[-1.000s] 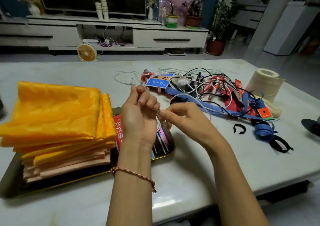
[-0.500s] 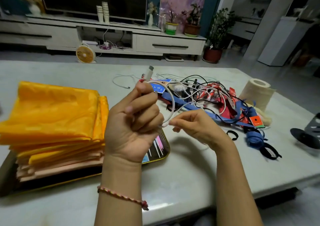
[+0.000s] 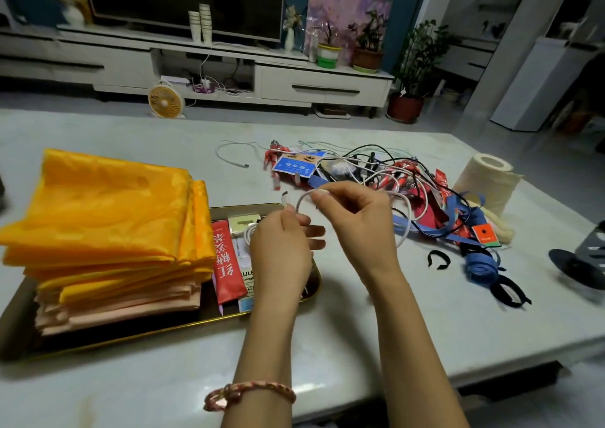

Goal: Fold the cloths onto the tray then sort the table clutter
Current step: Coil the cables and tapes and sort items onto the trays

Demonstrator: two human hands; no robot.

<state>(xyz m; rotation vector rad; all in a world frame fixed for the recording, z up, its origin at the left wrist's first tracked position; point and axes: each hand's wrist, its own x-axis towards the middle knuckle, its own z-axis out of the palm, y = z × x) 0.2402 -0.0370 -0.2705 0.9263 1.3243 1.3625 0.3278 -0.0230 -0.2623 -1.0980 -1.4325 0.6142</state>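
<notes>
A stack of folded yellow and peach cloths [image 3: 108, 228] fills the left of a dark gold-rimmed tray [image 3: 163, 334]. Beside the stack in the tray lie a red packet [image 3: 226, 260] and small packets. My left hand [image 3: 281, 254] hovers over the tray's right end and pinches a white cable [image 3: 302, 198] near its plug. My right hand [image 3: 353, 224] pinches the same cable a little further along, forming a loop. The cable trails right into a tangle of cables, red packets and blue straps [image 3: 393, 182].
A toilet paper roll [image 3: 487, 182] stands at the right. Black hair bands [image 3: 438, 259] and a rolled blue strap [image 3: 481, 265] lie near the tangle. A dark object [image 3: 579, 264] sits at the right edge. Another white cable [image 3: 232, 155] lies behind.
Both hands have dropped lower toward the tray. My left hand has turned the plug end down and my right hand has lifted the cable into a loop above it.
</notes>
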